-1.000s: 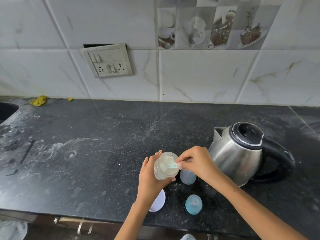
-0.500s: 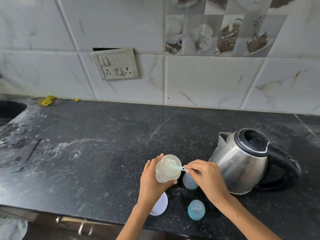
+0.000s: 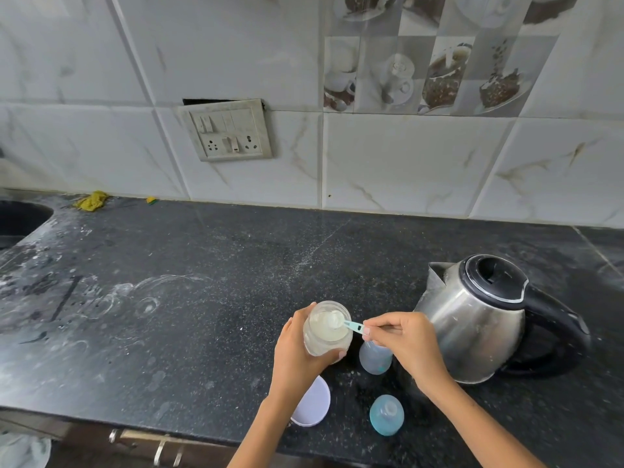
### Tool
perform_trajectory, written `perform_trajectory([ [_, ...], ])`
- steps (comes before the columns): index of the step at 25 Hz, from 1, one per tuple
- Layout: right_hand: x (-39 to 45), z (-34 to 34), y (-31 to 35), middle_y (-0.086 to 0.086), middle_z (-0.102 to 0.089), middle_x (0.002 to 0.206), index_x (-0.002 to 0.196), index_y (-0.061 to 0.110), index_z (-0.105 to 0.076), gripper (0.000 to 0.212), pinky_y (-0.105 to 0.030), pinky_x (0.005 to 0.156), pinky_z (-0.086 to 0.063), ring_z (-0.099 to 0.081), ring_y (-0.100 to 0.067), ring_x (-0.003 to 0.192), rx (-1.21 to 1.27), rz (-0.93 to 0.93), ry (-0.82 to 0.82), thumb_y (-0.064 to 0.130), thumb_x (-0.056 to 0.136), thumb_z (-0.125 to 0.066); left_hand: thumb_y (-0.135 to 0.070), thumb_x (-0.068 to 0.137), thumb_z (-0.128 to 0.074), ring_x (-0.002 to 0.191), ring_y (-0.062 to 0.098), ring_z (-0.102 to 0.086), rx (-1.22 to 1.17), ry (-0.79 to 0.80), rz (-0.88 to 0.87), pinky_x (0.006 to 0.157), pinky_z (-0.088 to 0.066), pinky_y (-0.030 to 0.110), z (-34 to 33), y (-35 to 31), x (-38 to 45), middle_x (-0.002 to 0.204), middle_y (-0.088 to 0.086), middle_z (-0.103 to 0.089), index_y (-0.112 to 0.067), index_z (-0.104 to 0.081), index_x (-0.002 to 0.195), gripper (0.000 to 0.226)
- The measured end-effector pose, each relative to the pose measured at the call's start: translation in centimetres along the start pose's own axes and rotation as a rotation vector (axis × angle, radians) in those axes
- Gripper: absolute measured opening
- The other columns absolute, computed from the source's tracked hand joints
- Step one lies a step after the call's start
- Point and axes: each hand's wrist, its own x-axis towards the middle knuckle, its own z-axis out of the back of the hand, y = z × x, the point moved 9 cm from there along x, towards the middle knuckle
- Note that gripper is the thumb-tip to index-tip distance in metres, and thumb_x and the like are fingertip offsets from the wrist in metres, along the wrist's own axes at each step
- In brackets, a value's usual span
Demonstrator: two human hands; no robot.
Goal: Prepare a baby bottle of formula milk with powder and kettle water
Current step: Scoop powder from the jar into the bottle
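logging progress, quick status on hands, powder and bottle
Left hand holds powder jar tilted. Right hand pinches scoop, bowl in jar. Bottle open beneath right hand. Nothing in the way.

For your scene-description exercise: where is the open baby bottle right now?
In the head view, the baby bottle stands on the counter right of centre, partly under the right hand, between the powder jar and the kettle.

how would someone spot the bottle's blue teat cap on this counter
Start at the steel kettle on the right of the black counter. Near the front edge, in front of the open bottle, stands the blue teat cap: a translucent blue dome, unlike the flat white lid to its left.
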Motion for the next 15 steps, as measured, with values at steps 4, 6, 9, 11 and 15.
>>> perform_trajectory([
  [4, -0.3, -0.3, -0.4, -0.003, -0.077, 0.07, 0.076, 0.019, -0.079, 0.014, -0.023, 0.072, -0.058, -0.074, -0.017, 0.075, 0.215, -0.149, 0.001, 0.005, 0.078, -0.078, -0.039, 0.057, -0.087, 0.117, 0.003, -0.05, 0.031, 0.076, 0.005, 0.098, -0.045, 0.034, -0.3, 0.3, 0.5, 0.128, -0.019, -0.053, -0.04, -0.036, 0.126, 0.085],
  [6, -0.9, 0.1, -0.3, -0.004, -0.077, 0.071, 0.081, 0.016, -0.079, 0.011, -0.019, 0.069, -0.057, -0.074, -0.015, 0.075, 0.267, -0.165, -0.021, 0.005, 0.079, -0.077, -0.041, 0.059, -0.086, 0.136, 0.009, -0.032, 0.085, 0.047, -0.039, 0.111, -0.029, 0.032, -0.3, -0.7, 0.0, 0.149, -0.013, -0.031, -0.034, -0.024, 0.139, 0.102],
  [9, -2.5, 2.1, -0.5, -0.006, -0.078, 0.075, 0.085, 0.011, -0.078, 0.011, -0.021, 0.07, -0.059, -0.075, -0.017, 0.077, 0.351, -0.179, -0.096, 0.002, 0.08, -0.076, -0.031, 0.072, -0.08, 0.143, 0.009, -0.015, 0.055, -0.088, -0.174, 0.114, -0.018, 0.028, 0.2, -4.1, -2.1, 0.157, -0.006, -0.015, -0.026, -0.019, 0.144, 0.094],
  [11, -4.0, 4.3, -1.3, -0.008, -0.078, 0.076, 0.083, 0.011, -0.077, 0.012, -0.019, 0.066, -0.059, -0.075, -0.018, 0.077, 0.392, -0.205, -0.182, 0.0, 0.08, -0.075, -0.02, 0.084, -0.069, 0.142, 0.012, -0.021, 0.027, -0.11, -0.315, 0.114, -0.021, 0.026, -1.0, -6.6, -3.7, 0.155, 0.0, -0.022, -0.014, -0.027, 0.143, 0.073],
  [15, -6.6, 7.9, -2.6, -0.01, -0.077, 0.077, 0.088, 0.004, -0.077, 0.011, -0.015, 0.063, -0.057, -0.075, -0.015, 0.073, 0.428, -0.217, -0.298, -0.003, 0.08, -0.074, -0.016, 0.092, -0.058, 0.142, 0.007, -0.019, -0.079, 0.094, -0.329, 0.113, -0.021, 0.02, -5.8, -8.2, -4.9, 0.156, -0.004, -0.018, -0.019, -0.021, 0.145, 0.065],
])
